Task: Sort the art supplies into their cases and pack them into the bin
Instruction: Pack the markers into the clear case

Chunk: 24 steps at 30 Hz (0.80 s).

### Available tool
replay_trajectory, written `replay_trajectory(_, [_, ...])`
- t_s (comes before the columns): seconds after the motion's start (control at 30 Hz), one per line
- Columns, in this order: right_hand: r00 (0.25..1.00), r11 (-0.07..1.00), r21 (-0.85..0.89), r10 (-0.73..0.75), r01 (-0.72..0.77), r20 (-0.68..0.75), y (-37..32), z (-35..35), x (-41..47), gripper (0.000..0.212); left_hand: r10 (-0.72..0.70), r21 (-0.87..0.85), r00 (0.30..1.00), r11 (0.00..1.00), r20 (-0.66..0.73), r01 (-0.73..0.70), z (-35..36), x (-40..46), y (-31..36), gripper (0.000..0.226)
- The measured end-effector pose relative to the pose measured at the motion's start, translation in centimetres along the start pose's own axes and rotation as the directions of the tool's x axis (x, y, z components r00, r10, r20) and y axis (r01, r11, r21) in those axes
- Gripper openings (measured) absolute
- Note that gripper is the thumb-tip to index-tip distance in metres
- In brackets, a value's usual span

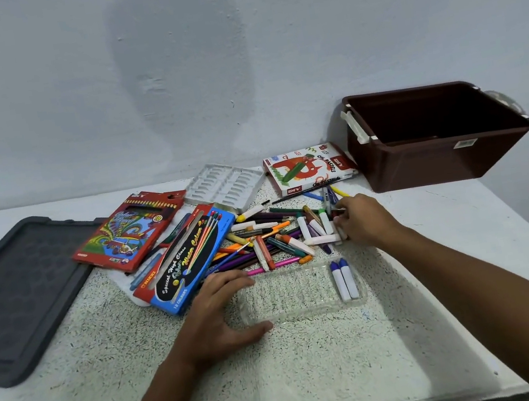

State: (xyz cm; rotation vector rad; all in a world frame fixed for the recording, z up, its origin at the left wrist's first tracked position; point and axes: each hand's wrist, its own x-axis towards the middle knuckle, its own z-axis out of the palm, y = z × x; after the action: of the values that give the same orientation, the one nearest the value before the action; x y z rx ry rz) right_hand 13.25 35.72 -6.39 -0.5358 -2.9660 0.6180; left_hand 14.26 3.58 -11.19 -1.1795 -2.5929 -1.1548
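Right hand (361, 219) reaching into the crayon pile (282, 235), fingers curled at a white-wrapped crayon; grip unclear. Left hand (220, 314) flat, steadying the clear tray (292, 296) with 2 purple crayons (345, 279). Risk: nudging neighbours, rolling off the desk (111, 380).

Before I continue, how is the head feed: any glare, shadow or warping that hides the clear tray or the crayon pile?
Head view: soft, even light, no harsh glare; the clear tray is faint against the speckled table. Wide-angle warping bends the table edges and the brown bin. The crayon pile is sharp; a dim shadow patch marks the wall.
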Motion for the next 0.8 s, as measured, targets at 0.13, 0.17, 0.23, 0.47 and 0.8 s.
replay_trajectory(0.13, [0.998, 0.999, -0.001, 0.045, -0.045, 0.035, 0.0, -0.4, 0.6, 0.03, 0.002, 0.004, 1.0, 1.0, -0.001, -0.002, 0.0, 0.0, 0.1, 0.069])
replay_trajectory(0.17, [0.998, 0.999, -0.016, 0.037, -0.036, 0.046, 0.0, -0.5, 0.7, 0.029, 0.001, 0.005, 1.0, 1.0, -0.003, -0.001, 0.1, 0.0, 0.1, 0.069])
replay_trajectory(0.23, [0.998, 0.999, -0.051, 0.013, -0.01, 0.066, -0.1, -0.7, 0.8, 0.026, -0.002, 0.0, 1.0, 1.0, -0.002, 0.002, 0.1, 0.0, 0.0, 0.069])
replay_trajectory(0.47, [0.994, 0.997, -0.072, 0.018, -0.011, 0.106, -0.8, -0.9, 0.6, 0.032, 0.008, -0.022, 1.0, 1.0, -0.006, -0.008, 0.1, 0.0, -0.2, 0.068])
replay_trajectory(0.8, [0.986, 0.966, 0.199, 0.163, -0.165, 0.024, -1.4, -1.1, 0.2, 0.023, 0.013, -0.028, 1.0, 1.0, -0.009, -0.013, 0.1, 0.0, -0.2, 0.067])
